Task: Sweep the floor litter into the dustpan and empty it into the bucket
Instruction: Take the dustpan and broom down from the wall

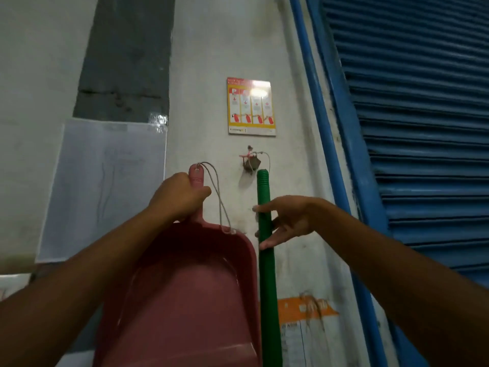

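Head view: the shutter [423, 128] walls off the right and the wall [225, 35] stands straight ahead, so open room lies only back toward the person. The dustpan [185, 300] is held upright, the left hand [177, 197] wrapped round its handle. The broom stick [267, 274] stands just beside the pan's right rim. The right hand [288, 221] is spread about it, fingers touching but not clamped. By my reading the tools are being fetched. Next: close on the stick and free it from the hook [251, 161]. No litter or bucket shows.

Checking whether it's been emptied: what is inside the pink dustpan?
The dustpan shows only bare pink plastic, no litter; its string drapes onto the back rim. The left forearm covers its left edge, and the front lip runs out of frame.
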A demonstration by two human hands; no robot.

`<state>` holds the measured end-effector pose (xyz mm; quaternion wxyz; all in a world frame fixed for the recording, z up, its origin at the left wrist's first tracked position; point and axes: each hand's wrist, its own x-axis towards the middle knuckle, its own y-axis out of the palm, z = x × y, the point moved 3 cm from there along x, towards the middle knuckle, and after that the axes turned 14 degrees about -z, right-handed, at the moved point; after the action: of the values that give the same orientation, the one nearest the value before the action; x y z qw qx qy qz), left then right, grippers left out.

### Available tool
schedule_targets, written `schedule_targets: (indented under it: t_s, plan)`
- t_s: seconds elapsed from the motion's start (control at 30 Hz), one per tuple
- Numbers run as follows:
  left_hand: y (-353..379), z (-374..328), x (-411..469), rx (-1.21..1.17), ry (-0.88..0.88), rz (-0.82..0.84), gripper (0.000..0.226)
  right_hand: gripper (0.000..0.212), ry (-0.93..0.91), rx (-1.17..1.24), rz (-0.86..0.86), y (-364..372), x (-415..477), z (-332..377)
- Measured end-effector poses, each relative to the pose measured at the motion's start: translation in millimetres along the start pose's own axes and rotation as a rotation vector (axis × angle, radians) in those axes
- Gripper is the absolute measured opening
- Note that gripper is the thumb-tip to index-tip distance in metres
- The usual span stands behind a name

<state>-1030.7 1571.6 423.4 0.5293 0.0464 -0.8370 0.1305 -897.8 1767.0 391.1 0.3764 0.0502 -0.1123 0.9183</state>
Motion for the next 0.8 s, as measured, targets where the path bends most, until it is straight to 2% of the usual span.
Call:
schedule_targets:
  t_s: [0.1,0.23,0.33,0.43,0.53,0.67,0.8]
  plan:
    - [-7,20,-48,-0.019,-0.045,0.071,0.026,0.040,0.130,0.140,0.112,7,-18,-27]
    - [-12,46,-116,0.003,-0.165,0.147,0.026,0.051,0.235,0.353,0.256,18,-41,-76]
    - [-21,57,-168,0.004,-0.272,0.216,0.031,0.042,0.324,0.362,0.303,25,-65,-118]
    - [-37,55,-221,0.041,-0.346,0.273,0.030,0.044,0.414,0.346,0.288,27,-92,-160]
    - [-64,39,-279,0.092,-0.405,0.233,0.026,0.041,0.498,0.322,0.334,22,-125,-206]
    - [-106,18,-369,0.092,-0.582,0.138,0.025,0.042,0.636,0.308,0.392,5,-172,-274]
    - [-156,12,-463,0.111,-0.790,0.054,0.022,0.018,0.728,0.219,0.454,-5,-231,-329]
